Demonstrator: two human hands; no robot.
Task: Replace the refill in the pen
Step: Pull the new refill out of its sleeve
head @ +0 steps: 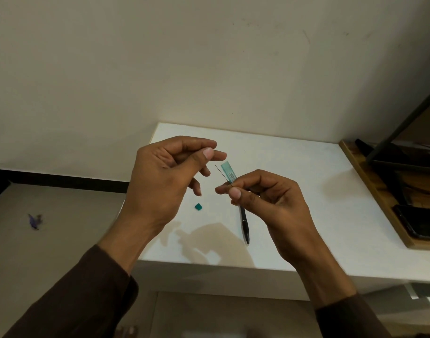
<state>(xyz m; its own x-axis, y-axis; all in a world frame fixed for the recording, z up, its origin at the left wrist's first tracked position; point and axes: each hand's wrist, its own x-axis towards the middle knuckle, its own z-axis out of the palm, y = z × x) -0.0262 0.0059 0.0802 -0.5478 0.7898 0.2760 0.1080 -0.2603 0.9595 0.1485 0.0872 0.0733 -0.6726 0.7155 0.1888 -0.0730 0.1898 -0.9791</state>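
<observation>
Thin dark refill (219,172) stood out of a pale teal refill case (229,172), both pinched between thumb and fingers of the right hand (262,201) above the middle of the white desk (294,191); the left hand (170,176) hovered just beside it, fingers loosely curled, grasping nothing. Black pen (245,222) lay toward the desk's front edge, small teal cap (198,207) near its left edge. Step looked like drawing out the refill; next probably called for a light left-hand pinch on its tip.

bare tabletop (294,191) right; tray (379,203) bounds it
</observation>
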